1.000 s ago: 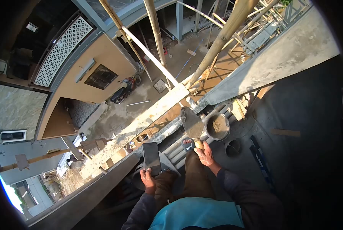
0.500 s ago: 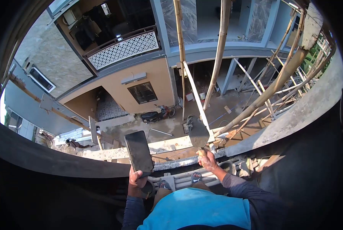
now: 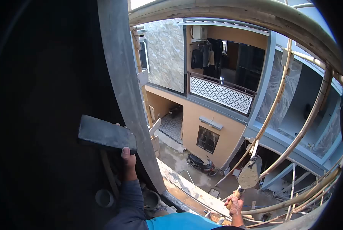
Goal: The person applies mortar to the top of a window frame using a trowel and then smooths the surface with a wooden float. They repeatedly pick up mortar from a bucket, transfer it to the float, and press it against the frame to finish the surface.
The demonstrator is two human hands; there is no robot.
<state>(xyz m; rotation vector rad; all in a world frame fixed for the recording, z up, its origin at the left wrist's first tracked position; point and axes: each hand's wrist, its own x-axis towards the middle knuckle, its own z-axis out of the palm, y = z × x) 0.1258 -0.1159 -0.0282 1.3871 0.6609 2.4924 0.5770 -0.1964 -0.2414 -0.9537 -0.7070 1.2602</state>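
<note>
My left hand point(image 3: 129, 165) is closed on a dark rectangular plastering float point(image 3: 102, 132), thumb at its near right end. Its broad flat face is turned up toward me, and any handle behind it is hidden. The float is held in front of a dark area, left of a grey concrete pillar point(image 3: 130, 92). At the lower right, my right hand point(image 3: 235, 203) grips the handle of a trowel point(image 3: 249, 174). Its blade points up and away, with grey mortar on it. Both tools are in the air and apart from each other.
A concrete ledge point(image 3: 190, 188) runs below, with a long drop beyond it. Bamboo scaffold poles point(image 3: 282, 92) cross the right side and top. Buckets point(image 3: 104, 198) stand at the lower left. A motorcycle point(image 3: 200, 163) is parked on the ground below, before a house.
My view has swung left, bringing the pillar and the dark area into sight. The float has tipped from upright to nearly level. Both hands keep their tools and are farther apart.
</note>
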